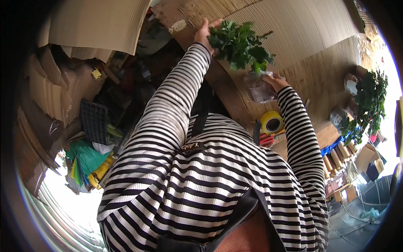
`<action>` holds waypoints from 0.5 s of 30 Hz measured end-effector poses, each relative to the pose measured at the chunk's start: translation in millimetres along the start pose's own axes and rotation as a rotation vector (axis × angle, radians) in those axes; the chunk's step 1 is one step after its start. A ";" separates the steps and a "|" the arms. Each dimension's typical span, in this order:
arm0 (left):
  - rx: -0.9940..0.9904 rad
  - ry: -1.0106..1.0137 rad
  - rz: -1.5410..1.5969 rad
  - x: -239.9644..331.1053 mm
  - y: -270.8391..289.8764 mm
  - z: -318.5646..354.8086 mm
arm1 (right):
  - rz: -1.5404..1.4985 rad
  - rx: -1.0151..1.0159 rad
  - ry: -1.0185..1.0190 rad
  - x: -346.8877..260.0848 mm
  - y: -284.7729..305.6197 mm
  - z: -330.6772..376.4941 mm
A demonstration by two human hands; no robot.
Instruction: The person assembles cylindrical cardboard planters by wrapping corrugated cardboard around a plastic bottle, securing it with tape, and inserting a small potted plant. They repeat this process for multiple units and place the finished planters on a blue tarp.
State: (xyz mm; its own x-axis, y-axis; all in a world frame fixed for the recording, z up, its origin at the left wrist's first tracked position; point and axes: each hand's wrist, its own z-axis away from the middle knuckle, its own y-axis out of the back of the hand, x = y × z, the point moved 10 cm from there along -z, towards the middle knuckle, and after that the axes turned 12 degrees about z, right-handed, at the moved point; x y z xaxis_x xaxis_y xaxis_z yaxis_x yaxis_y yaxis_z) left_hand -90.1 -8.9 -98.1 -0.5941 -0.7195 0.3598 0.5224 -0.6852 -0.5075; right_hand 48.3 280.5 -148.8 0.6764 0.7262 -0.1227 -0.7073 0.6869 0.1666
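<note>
A bunch of green leafy stems [241, 46] lies over the wooden worktable, its leaves toward the far left and its lower end toward me on the right. My left hand [205, 34] is closed at the left edge of the foliage, its fingertips partly hidden by leaves. At the lower end of the bunch, my right hand [275, 82] grips a clear plastic bag [259, 89]. Whether the stems are inside that bag is hard to make out. A yellow tape roll [272, 122] sits nearer to me, below the bag.
Corrugated cardboard [306, 31] covers the table's far part. More leafy bunches [369, 98] with plastic-wrapped ends lie at the right edge. Cardboard pieces [52, 84] and a black tray [94, 122] stand at the left. Something red [266, 140] lies beside the tape.
</note>
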 end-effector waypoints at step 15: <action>-0.261 0.321 -0.735 -174.7 75.4 56.2 | 0.031 0.330 0.235 15.0 26.3 -12.9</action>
State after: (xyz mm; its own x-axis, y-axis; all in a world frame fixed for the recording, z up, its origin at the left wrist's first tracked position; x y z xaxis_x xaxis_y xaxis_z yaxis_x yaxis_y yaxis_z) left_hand 87.5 58.7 -155.3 -0.8933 -0.0059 0.4493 -0.2003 -0.8898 -0.4100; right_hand 37.2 309.8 -159.0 0.5628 0.7592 -0.3268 -0.5971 0.6469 0.4744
